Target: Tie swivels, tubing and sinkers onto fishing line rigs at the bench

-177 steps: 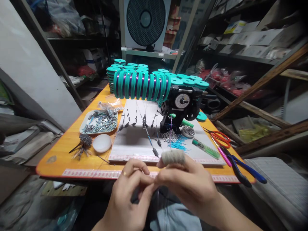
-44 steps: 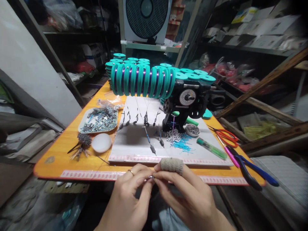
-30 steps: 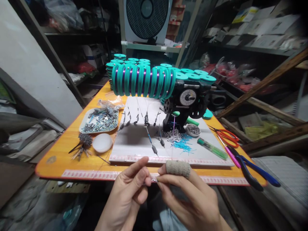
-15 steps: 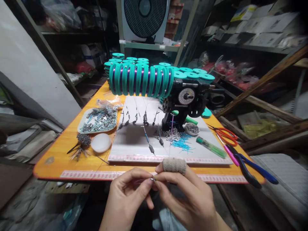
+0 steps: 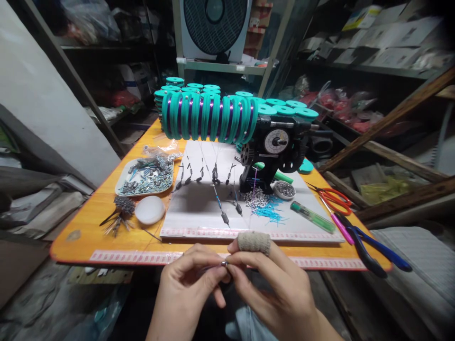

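Just past the table's front edge, my left hand (image 5: 194, 284) and my right hand (image 5: 275, 282) meet at the fingertips. Both pinch a small shiny metal piece (image 5: 223, 263), too small and too covered for me to tell its kind. A knitted grey-green sleeve (image 5: 254, 242) wraps one finger of my right hand. Beyond the hands lies a white board (image 5: 192, 220), over which thin lines with dark weights (image 5: 225, 218) hang from a row of teal spools (image 5: 209, 118). The spools are mounted on a black winding device (image 5: 275, 151) with a dial.
On the left are a tray of small metal parts (image 5: 144, 192), a white lid (image 5: 150, 210) and a dark spiky bundle (image 5: 122, 210). Silver beads (image 5: 256, 198), blue snippets (image 5: 272, 213), orange-handled scissors (image 5: 336, 201) and blue-handled pliers (image 5: 384, 251) lie right. A printed measuring tape (image 5: 135, 257) edges the table.
Both hands stay pinched together at nearly the same spot. The sleeved finger of my right hand has shifted slightly left. The view has moved a little.
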Action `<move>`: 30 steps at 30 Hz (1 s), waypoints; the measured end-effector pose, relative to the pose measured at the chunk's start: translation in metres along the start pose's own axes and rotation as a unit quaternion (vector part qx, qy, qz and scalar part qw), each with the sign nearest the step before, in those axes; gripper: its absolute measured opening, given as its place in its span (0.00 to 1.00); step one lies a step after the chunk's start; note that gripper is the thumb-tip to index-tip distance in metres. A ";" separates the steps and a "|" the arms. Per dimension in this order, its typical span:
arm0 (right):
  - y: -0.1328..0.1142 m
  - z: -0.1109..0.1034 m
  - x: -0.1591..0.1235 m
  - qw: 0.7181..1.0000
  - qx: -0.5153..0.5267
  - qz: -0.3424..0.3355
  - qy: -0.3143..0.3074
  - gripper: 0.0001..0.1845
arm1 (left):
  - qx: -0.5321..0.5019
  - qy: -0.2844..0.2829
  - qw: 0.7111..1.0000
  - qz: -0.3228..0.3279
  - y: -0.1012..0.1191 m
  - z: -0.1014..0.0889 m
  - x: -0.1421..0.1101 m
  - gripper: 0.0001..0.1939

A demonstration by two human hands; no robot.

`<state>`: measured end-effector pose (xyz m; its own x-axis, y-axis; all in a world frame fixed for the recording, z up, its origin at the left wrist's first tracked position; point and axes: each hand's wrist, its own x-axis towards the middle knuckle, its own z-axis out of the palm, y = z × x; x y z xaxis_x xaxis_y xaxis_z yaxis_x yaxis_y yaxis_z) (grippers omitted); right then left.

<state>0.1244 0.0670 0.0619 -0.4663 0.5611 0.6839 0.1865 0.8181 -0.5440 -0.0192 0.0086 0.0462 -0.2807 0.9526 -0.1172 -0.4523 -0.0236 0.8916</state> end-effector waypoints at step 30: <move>0.005 0.012 -0.016 0.992 -0.109 -0.048 0.046 0.10 | 0.364 0.064 0.833 0.413 -0.013 0.001 -0.001 0.19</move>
<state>0.1220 0.0609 0.0422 -0.4125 0.4808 0.7738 0.3328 0.8702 -0.3633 -0.0121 0.0078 0.0352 -0.3507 0.6617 0.6627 0.5590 -0.4198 0.7150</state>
